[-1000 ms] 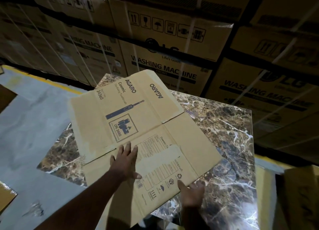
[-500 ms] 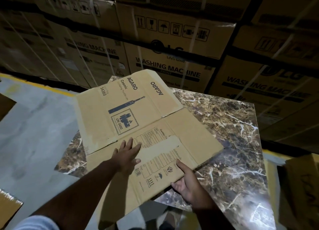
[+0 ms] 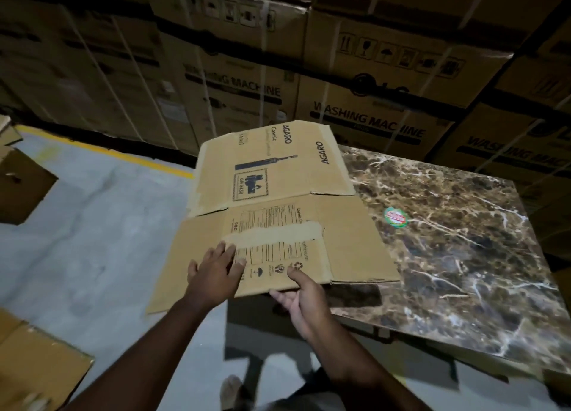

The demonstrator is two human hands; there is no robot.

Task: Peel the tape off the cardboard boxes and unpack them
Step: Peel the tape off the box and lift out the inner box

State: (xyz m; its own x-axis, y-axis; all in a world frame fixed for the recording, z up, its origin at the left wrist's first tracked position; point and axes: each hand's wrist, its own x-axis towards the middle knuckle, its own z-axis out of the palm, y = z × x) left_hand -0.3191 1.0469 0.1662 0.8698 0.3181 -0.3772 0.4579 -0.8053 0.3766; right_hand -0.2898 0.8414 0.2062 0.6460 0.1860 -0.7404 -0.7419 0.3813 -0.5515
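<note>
Our 2 hands work the near edge of the flattened cardboard box point(image 3: 278, 213): our left hand point(image 3: 216, 271) lies on top with fingers spread and flat, while our right hand point(image 3: 301, 290) pinches that edge, thumb on top and fingers underneath.

Largest first — stacked washing machine cartons point(image 3: 367, 101) form a wall behind the box. Right of the box spreads the marble table point(image 3: 463, 256), on which the box's right part lies while its left part overhangs the floor. On the marble, just right of the box, sits a small round sticker point(image 3: 395, 217).

We judge this box finished — emptied and collapsed, with a pale torn strip point(image 3: 272, 234) across its label, probably where tape came away. More cardboard point(image 3: 21, 188) lies on the floor left of the box; whether it awaits unpacking we cannot tell.

Against 1 second ago, the box has slid leftward off the table, uncovering the sticker, and our right hand has gone from resting at the edge to pinching it.
</note>
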